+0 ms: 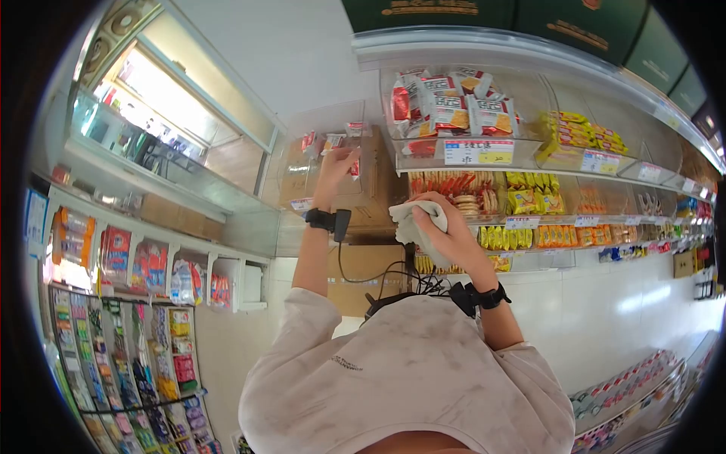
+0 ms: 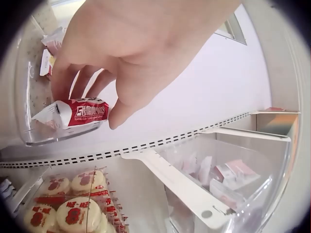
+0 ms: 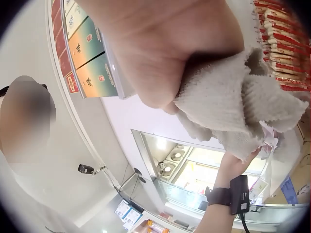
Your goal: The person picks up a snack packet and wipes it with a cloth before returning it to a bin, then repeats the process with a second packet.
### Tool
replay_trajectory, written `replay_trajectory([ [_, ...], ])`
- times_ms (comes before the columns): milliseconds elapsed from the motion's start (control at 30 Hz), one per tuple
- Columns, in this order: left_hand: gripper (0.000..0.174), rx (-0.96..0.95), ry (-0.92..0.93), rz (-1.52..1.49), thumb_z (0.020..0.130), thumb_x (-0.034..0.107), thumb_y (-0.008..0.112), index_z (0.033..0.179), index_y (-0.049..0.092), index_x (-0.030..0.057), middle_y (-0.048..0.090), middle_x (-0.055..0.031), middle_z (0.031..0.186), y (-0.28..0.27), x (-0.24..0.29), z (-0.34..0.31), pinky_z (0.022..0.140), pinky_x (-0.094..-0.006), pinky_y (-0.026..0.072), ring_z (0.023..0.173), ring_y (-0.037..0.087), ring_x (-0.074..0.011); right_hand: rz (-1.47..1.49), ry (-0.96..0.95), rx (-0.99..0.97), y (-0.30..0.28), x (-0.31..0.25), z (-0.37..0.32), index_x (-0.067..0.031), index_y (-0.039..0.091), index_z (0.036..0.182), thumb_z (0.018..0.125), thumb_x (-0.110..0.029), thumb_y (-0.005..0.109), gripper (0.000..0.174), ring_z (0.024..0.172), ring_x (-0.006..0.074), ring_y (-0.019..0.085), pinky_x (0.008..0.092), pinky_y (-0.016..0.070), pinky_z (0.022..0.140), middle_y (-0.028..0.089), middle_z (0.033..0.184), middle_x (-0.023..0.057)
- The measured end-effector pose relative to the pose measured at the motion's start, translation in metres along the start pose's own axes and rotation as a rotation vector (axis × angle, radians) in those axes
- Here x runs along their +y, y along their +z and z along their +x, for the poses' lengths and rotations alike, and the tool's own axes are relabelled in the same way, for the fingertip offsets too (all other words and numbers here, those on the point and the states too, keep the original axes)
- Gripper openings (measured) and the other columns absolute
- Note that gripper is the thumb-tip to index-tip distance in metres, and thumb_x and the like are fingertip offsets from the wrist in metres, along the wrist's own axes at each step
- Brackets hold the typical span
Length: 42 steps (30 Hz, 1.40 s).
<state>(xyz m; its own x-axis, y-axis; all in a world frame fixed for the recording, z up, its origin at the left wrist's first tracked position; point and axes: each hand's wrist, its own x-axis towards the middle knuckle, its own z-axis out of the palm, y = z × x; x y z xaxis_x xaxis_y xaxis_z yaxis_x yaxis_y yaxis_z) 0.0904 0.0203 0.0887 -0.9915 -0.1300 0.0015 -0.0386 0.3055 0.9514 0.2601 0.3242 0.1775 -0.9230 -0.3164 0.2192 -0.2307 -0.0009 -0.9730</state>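
Note:
My left hand (image 1: 338, 172) pinches a small red-and-white wrapped snack packet (image 2: 88, 114) between thumb and fingers, at the edge of a clear plastic bin (image 2: 25, 109). A few more small packets (image 1: 308, 142) lie in that bin, partly behind the hand. Off to the right, my right hand (image 1: 456, 240) grips a crumpled pale grey cloth (image 1: 414, 224) in front of the snack shelves. In the right wrist view the bunched cloth (image 3: 218, 99) covers most of the fingers.
Red-and-white snack packets (image 1: 454, 106) fill the top shelf bin, with yellow packs (image 1: 578, 135) farther right. Round cakes with red prints (image 2: 77, 213) sit one level lower. A cardboard box (image 1: 376, 178) stands behind the left bin. A glass-fronted counter (image 1: 174, 163) is at the left.

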Motion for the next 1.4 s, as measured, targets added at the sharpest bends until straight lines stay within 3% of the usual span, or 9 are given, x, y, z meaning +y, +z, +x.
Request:
replay_trajectory([
  [167,0.033,0.278,0.319,0.192,0.100,0.028,0.065,0.109,0.070,-0.0035,0.065,0.0023,0.079,0.002,0.012,-0.042,0.061,-0.0268,0.0454,0.069,0.055,-0.0070,0.033,0.078,-0.021,0.013,0.018,0.010,-0.0019,0.059,0.118,0.106,-0.031,0.055,0.032,0.092,0.0140,0.060,0.0306,0.0497,0.080,0.066,0.101,0.0093],
  [367,0.023,0.066,0.144,-0.299,0.105,0.021,0.057,0.110,0.068,0.0017,0.066,0.0028,0.087,-0.003,0.089,-0.146,0.066,-0.0203,0.0431,0.078,0.057,-0.0033,0.283,0.400,0.104,0.025,0.022,0.027,-0.0027,0.061,0.128,0.107,-0.038,0.052,0.041,0.091,0.0094,0.060,0.0272,0.0497,0.080,0.068,0.100,0.0035],
  [467,0.021,0.062,0.063,-0.492,0.105,0.021,0.057,0.107,0.068,0.0023,0.066,0.0045,0.091,0.021,0.119,-0.180,0.068,-0.0190,0.0430,0.081,0.057,-0.0021,0.267,0.266,0.047,0.049,0.038,0.035,-0.0014,0.062,0.128,0.106,-0.038,0.055,0.044,0.093,0.0077,0.060,0.0261,0.0498,0.082,0.068,0.103,0.0023],
  [667,0.021,0.159,0.082,-0.692,0.105,0.019,0.058,0.108,0.068,0.0013,0.068,0.0003,0.101,0.019,0.095,-0.184,0.079,-0.0222,0.0470,0.092,0.062,-0.0044,0.351,0.228,-0.160,0.072,0.015,0.026,-0.0005,0.062,0.127,0.100,-0.030,0.067,0.041,0.098,0.0067,0.058,0.0271,0.0498,0.086,0.067,0.110,0.0010],
  [767,0.019,0.197,0.198,-0.381,0.105,0.018,0.057,0.105,0.068,0.0026,0.066,0.0036,0.092,0.018,0.094,-0.187,0.073,-0.0200,0.0451,0.085,0.056,-0.0001,0.289,0.180,-0.174,0.078,0.009,0.025,0.0006,0.062,0.128,0.096,-0.023,0.072,0.041,0.099,0.0076,0.059,0.0276,0.0497,0.087,0.067,0.110,0.0017],
  [967,0.018,0.071,-0.039,-0.999,0.101,0.018,0.061,0.104,0.069,0.0017,0.071,-0.0032,0.095,-0.001,0.089,-0.193,0.077,-0.0258,0.0513,0.086,0.066,-0.0093,0.180,0.106,-0.068,0.074,0.002,0.019,0.0032,0.062,0.132,0.094,-0.016,0.074,0.044,0.099,0.0081,0.062,0.0266,0.0512,0.088,0.071,0.112,0.0047],
  [1100,0.018,-0.008,-0.137,-1.139,0.100,0.016,0.061,0.105,0.070,0.0014,0.073,-0.0050,0.100,-0.003,0.081,-0.193,0.079,-0.0301,0.0540,0.087,0.069,-0.0120,-0.170,-0.034,-0.053,0.071,-0.005,0.012,0.0020,0.066,0.125,0.091,-0.014,0.076,0.038,0.077,0.0084,0.064,0.0289,0.0528,0.072,0.073,0.088,0.0116],
  [1300,0.022,0.081,-0.115,-1.088,0.104,0.020,0.057,0.107,0.069,0.0026,0.072,-0.0032,0.097,0.010,0.084,-0.193,0.076,-0.0302,0.0548,0.086,0.069,-0.0108,-0.229,-0.162,-0.050,0.067,-0.001,0.006,0.0016,0.066,0.122,0.096,-0.015,0.069,0.032,0.064,0.0229,0.062,0.0331,0.0502,0.065,0.066,0.080,0.0189],
  [1400,0.026,0.202,0.024,-0.832,0.107,0.025,0.054,0.108,0.069,0.0039,0.069,0.0016,0.092,0.003,0.080,-0.191,0.073,-0.0255,0.0512,0.079,0.063,-0.0063,-0.152,-0.076,0.134,0.057,0.006,0.001,0.0022,0.067,0.121,0.100,-0.023,0.065,0.033,0.074,0.0145,0.062,0.0306,0.0508,0.070,0.070,0.086,0.0102],
])
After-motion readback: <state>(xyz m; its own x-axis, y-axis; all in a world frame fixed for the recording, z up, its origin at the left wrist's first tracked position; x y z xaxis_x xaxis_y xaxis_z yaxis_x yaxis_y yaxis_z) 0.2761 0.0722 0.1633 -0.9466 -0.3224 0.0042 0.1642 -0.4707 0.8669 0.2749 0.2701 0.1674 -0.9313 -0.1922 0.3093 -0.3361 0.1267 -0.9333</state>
